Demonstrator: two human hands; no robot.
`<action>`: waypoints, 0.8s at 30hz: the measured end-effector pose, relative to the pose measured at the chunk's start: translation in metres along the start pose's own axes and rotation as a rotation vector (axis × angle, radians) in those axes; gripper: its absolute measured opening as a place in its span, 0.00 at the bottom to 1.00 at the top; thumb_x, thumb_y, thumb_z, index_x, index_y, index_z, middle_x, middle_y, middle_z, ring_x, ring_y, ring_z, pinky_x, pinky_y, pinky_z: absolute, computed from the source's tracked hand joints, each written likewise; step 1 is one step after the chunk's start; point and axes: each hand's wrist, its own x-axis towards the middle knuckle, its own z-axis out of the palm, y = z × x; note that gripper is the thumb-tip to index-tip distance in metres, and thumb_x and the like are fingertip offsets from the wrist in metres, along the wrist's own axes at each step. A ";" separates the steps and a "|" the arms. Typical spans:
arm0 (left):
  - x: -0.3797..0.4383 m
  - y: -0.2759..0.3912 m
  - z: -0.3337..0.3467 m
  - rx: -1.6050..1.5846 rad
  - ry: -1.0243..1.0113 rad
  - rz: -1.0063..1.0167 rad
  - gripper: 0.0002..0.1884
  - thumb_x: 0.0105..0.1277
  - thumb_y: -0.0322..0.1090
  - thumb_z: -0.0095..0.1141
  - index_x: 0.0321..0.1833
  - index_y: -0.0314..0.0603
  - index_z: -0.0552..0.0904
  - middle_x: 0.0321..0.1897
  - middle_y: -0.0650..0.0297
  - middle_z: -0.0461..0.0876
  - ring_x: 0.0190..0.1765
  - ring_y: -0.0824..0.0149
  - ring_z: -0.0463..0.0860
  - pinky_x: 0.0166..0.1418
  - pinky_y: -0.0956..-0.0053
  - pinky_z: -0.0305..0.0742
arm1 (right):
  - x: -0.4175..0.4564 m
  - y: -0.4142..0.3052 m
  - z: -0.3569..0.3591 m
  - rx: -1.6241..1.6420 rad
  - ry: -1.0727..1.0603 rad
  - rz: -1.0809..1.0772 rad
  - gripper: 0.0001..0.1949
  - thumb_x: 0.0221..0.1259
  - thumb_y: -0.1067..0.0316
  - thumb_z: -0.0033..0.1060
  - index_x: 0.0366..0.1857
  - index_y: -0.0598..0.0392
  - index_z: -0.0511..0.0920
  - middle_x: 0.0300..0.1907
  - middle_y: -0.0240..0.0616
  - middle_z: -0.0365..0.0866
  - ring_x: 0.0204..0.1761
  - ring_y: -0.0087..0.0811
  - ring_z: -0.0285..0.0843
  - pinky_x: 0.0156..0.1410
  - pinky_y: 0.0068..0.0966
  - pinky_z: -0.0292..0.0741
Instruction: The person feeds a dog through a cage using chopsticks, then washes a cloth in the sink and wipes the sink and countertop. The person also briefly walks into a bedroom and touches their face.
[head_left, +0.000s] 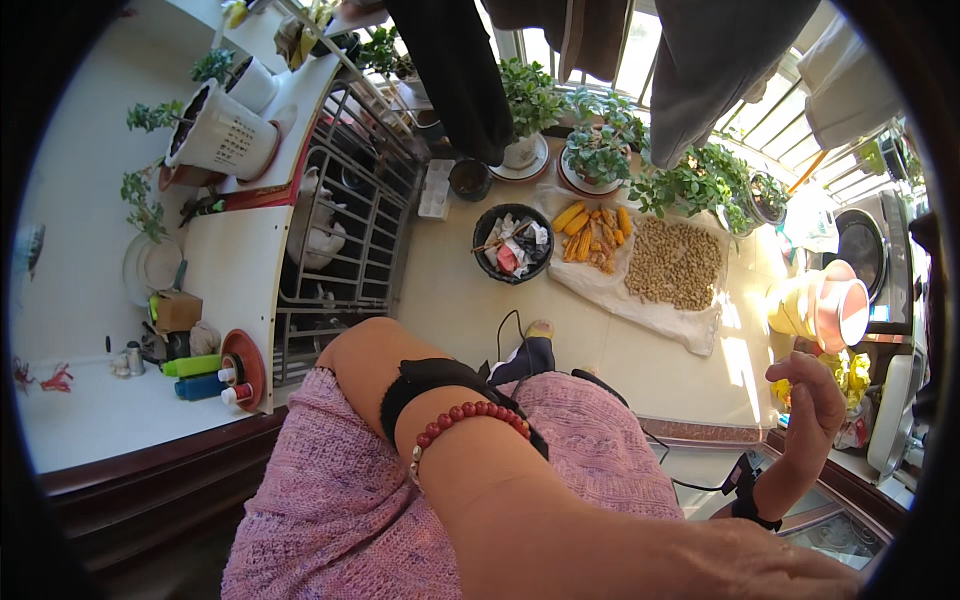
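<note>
My left forearm, with a red bead bracelet (469, 410) and a black strap (431, 379), crosses close in front of the view over a pink knitted garment (322, 480). My left hand (742, 559) is at the lower right; its fingertips are blurred and partly cut off by the dark rim, so anything in them is hidden. Raised at the right, my right hand (810, 405) has loosely bent fingers, with no held thing visible. A black wristband (754, 504) with a small device and a black cable (694, 487) sits on that wrist.
On the floor ahead stand a black-lined waste bin (514, 246), a white sheet (600, 289) with corn cobs (592, 232) and peanuts (675, 262), and potted plants (596, 154). Stacked basins (821, 304) are at right, a barred metal gate (345, 232) at left. Clothes (690, 75) hang overhead.
</note>
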 end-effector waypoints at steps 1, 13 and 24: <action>0.002 0.003 -0.002 0.021 0.004 -0.005 0.09 0.65 0.36 0.57 0.35 0.37 0.74 0.20 0.56 0.73 0.27 0.51 0.79 0.33 0.64 0.73 | 0.001 0.000 0.003 -0.001 0.011 0.022 0.14 0.65 0.73 0.53 0.52 0.66 0.78 0.40 0.44 0.84 0.45 0.32 0.80 0.57 0.29 0.74; -0.008 -0.007 -0.090 0.916 0.016 -0.336 0.13 0.58 0.35 0.69 0.41 0.42 0.79 0.26 0.62 0.79 0.27 0.58 0.80 0.29 0.68 0.70 | 0.047 -0.067 0.122 0.623 -0.093 0.059 0.43 0.51 0.56 0.78 0.66 0.71 0.64 0.55 0.50 0.77 0.56 0.36 0.79 0.58 0.31 0.77; -0.037 0.090 -0.085 0.527 0.043 -0.462 0.17 0.59 0.32 0.69 0.49 0.36 0.80 0.36 0.58 0.82 0.36 0.64 0.82 0.36 0.75 0.75 | 0.078 -0.119 0.158 0.993 -0.558 -0.377 0.04 0.63 0.69 0.64 0.36 0.47 0.87 0.37 0.36 0.81 0.34 0.34 0.78 0.38 0.22 0.77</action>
